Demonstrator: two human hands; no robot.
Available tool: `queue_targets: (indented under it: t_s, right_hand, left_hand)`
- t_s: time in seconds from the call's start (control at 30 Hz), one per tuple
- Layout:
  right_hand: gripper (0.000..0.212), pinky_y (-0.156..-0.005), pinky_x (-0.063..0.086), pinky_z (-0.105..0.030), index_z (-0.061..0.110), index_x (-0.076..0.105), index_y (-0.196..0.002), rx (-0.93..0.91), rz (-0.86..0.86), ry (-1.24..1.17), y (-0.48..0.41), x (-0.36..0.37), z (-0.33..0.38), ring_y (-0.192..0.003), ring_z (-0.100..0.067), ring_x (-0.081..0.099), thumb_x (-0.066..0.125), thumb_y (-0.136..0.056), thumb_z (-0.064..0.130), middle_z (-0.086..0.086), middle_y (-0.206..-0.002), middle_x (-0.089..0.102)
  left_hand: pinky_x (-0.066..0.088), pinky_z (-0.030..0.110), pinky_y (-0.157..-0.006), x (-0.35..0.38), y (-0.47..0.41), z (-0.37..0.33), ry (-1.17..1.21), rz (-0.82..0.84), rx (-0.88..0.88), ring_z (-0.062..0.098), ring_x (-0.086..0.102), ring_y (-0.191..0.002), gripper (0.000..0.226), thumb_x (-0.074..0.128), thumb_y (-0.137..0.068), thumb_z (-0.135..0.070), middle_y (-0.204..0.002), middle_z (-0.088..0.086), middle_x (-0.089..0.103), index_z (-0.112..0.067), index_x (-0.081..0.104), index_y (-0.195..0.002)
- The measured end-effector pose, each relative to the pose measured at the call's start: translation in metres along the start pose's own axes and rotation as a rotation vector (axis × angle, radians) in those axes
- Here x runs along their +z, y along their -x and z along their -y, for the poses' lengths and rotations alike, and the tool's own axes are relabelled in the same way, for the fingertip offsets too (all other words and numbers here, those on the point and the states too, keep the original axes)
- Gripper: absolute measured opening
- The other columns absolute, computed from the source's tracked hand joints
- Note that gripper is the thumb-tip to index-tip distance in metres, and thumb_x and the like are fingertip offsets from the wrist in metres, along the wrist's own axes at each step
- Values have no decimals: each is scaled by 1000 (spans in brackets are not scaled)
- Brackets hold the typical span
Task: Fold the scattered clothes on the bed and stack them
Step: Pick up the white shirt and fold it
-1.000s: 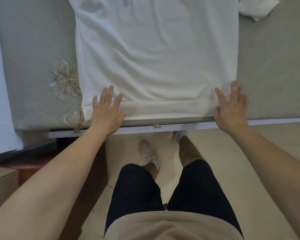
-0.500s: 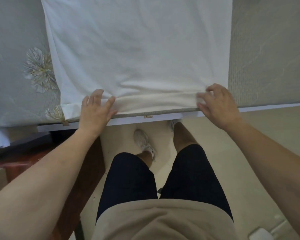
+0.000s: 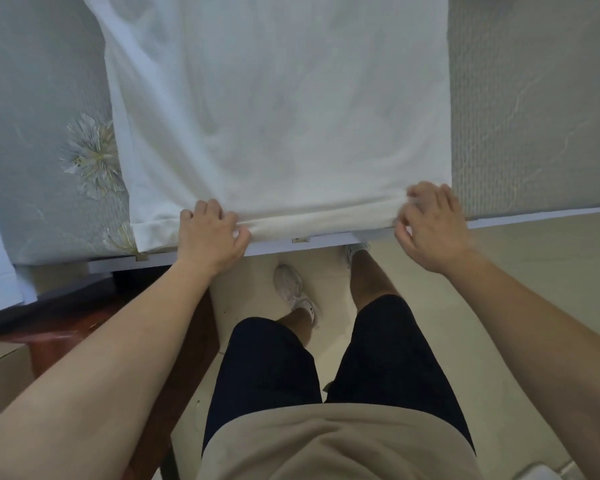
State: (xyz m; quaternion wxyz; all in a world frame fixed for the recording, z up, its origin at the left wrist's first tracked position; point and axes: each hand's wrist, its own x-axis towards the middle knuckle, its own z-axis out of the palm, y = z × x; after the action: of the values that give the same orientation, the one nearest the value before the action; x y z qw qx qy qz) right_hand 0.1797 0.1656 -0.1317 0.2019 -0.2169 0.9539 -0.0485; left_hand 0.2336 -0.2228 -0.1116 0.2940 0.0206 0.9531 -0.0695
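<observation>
Grey bed [image 3: 534, 98] fills the top of the view. The white T-shirt [image 3: 278, 116] lies spread flat on it as before, hem along the near edge, upper part cut off by the frame top. The change is in the hands: 1 s ago both lay flat on the hem with straight fingers, and 0.5 s ago only the right had curled. Now the left hand [image 3: 210, 237] is curled too, fingers on top and thumb at the fold, gripping the hem a bit in from its left corner, which lies loose on the bed just left of the hand. The right hand [image 3: 430, 230] is curled round the hem at the right corner, with cloth bunched up under its fingers. Between the hands the hem is gathered into a thicker roll than earlier and sits right over the white bed frame rail [image 3: 534, 216]. Surroundings: pale tiled floor [image 3: 534, 289] below the rail; person's dark shorts [image 3: 267, 368] and beige top [image 3: 326, 445] at bottom centre; cardboard box [image 3: 0, 368] at far left, beside reddish wood. White shoe [image 3: 293, 285] on the floor under the rail. Embroidered flower [image 3: 90, 157] on the bed cover, just left of the shirt. Nothing lies on the shirt; forearms cover only floor.
</observation>
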Motion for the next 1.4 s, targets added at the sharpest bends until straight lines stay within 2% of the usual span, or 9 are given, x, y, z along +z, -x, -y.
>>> queue_targets:
  t_s: [0.2, 0.3, 0.53, 0.73, 0.87, 0.97, 1.13, 1.27, 1.4]
  right_hand:
    - [34, -86, 45, -46, 5, 65, -103, 253, -141, -264, -54, -35, -6, -94, -39, 58, 45, -98, 33, -18, -103, 61]
    - [37, -96, 42, -41, 9, 55, -130, 494, -171, -544, -108, -62, -30, -115, -35, 53, 55, -99, 30, -18, -129, 51]
    - [81, -98, 52, -42, 8, 44, -138, 1012, -392, -1394, -256, -117, -107, -115, -27, 62, 71, -80, 58, -9, -134, 57]
    - [13, -48, 52, -24, 16, 61, -107, 978, -398, -1671, -296, -136, -191, -61, -15, 66, 60, -99, 26, -7, -95, 70]
    - [40, -87, 59, -45, 9, 51, -133, 1493, -961, -1439, -272, -152, -299, -102, -29, 67, 53, -98, 30, -14, -124, 63]
    - [64, -110, 39, -34, 13, 23, -154, 1760, -870, -1205, -250, -163, -338, -135, -29, 45, 50, -102, 36, -14, -156, 31]
    - [77, -120, 23, -44, 14, 26, -157, 1116, -767, -472, -259, -158, -272, -150, -41, 19, 58, -92, 39, -30, -162, 9]
    - [72, -121, 2, -58, 24, 15, -160, 538, -369, -289, -292, -132, -209, -153, -41, -1, 32, -100, 58, -21, -166, -2]
    - [77, -118, -4, -65, 31, 4, -161, 449, -147, -124, -283, -113, -259, -152, -41, -11, 17, -96, 71, -8, -168, -10]
  left_hand:
    - [42, 49, -82, -48, -56, -26, 160, -160, -29, 39, 55, -100, 53, 33, -96, -44, -110, 21, 59, -4, 65, -109]
    - [28, 56, -110, -88, -114, -52, 294, -195, 31, 40, 27, -144, 62, 45, -99, -45, -160, 20, 22, -15, 34, -152]
    - [17, 58, -119, -190, -253, -133, 263, -199, 129, 31, -14, -151, 80, 42, -99, -53, -163, 2, -24, -32, -10, -157]
    - [17, 72, -111, -218, -319, -185, 235, 71, 73, 34, -15, -150, 90, 46, -88, -72, -163, -6, -24, -45, -10, -153]
    - [21, 69, -111, -218, -319, -190, 165, 72, 39, 35, -11, -151, 92, 43, -84, -78, -163, -6, -21, -47, -10, -152]
    - [22, 68, -112, -218, -319, -190, 164, 61, 34, 34, -8, -151, 91, 43, -84, -77, -164, -6, -20, -48, -9, -152]
    - [26, 63, -112, -222, -320, -191, 156, 56, 17, 33, -3, -151, 92, 46, -82, -79, -165, -6, -14, -47, -2, -154]
    - [31, 61, -110, -222, -322, -192, 136, 26, 7, 33, 1, -150, 93, 46, -80, -80, -165, -5, -11, -43, 4, -154]
    - [29, 61, -109, -216, -321, -191, 136, -7, 6, 31, -2, -150, 93, 43, -79, -82, -163, -4, -20, -46, -1, -153]
